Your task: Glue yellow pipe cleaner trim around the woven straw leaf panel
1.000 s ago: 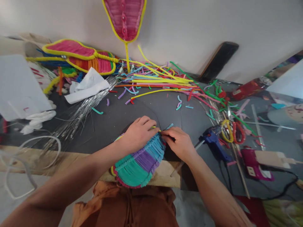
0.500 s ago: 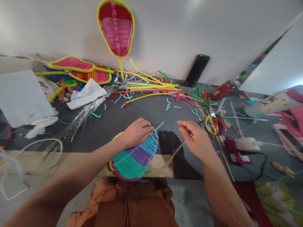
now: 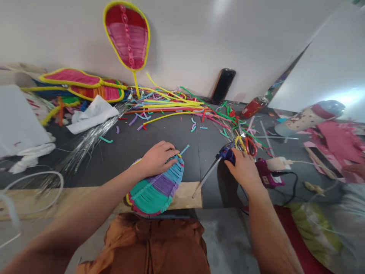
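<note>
My left hand (image 3: 156, 158) presses flat on a leaf-shaped piece (image 3: 155, 188) of teal, purple and blue pipe cleaners, which lies at the near edge of the dark mat (image 3: 182, 137). A light blue strand (image 3: 184, 149) sticks out from under its fingertips. My right hand (image 3: 243, 169) has closed around the blue glue gun (image 3: 225, 151) to the right. A clear glue stick (image 3: 205, 178) juts from the gun toward me.
Loose pipe cleaners (image 3: 176, 104) pile up at the back. Finished leaf shapes (image 3: 127, 34) lean on the wall and lie at the left (image 3: 82, 82). White paper (image 3: 91, 114), silver wires (image 3: 85, 142), a phone (image 3: 222, 85), a red can (image 3: 254, 107), a purple plug strip (image 3: 266, 176) and pink craft pieces (image 3: 336, 142) surround the mat.
My right hand left the leaf's edge and moved right to grasp the glue gun. My left hand stayed on the leaf. The view has swung to the right.
</note>
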A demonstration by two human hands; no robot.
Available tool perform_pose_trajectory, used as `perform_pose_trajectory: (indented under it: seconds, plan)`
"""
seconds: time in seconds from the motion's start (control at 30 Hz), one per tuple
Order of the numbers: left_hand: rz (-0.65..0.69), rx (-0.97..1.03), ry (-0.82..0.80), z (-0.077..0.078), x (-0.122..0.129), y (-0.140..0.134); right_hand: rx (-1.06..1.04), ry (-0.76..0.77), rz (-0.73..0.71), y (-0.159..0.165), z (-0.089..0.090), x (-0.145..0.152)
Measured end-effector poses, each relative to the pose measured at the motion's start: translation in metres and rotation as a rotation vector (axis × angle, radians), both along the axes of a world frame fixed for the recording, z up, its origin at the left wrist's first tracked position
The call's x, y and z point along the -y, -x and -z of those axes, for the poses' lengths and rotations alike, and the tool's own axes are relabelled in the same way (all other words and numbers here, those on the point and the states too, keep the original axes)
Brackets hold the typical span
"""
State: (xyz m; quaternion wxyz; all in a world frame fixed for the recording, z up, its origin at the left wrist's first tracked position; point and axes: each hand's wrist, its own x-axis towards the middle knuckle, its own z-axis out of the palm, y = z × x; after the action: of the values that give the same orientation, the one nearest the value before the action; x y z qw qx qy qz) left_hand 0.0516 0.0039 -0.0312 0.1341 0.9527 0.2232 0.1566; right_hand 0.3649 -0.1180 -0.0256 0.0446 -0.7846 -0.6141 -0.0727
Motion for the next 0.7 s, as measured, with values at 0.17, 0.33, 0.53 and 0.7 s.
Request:
perform_pose_trajectory:
  seconds: [0.17, 0.33, 0.53, 0.7]
  plan:
    - [0.0, -0.013, -0.004, -0.001, 0.001, -0.001, -0.121, 0.013, 0.0, -0.006, -0.003, -0.004]
    - [0.005, -0.02, 0.021, 0.002, 0.0, 0.0, -0.296, -0.184, 0.094, 0.002, -0.025, 0.01]
    - [0.006, 0.003, 0.064, 0.0, 0.0, 0.001, -0.901, -0.107, 0.032, 0.04, -0.042, 0.025]
    - [0.019, 0.041, 0.1, -0.002, 0.0, 0.001, -1.114, 0.05, -0.082, 0.075, -0.027, 0.021]
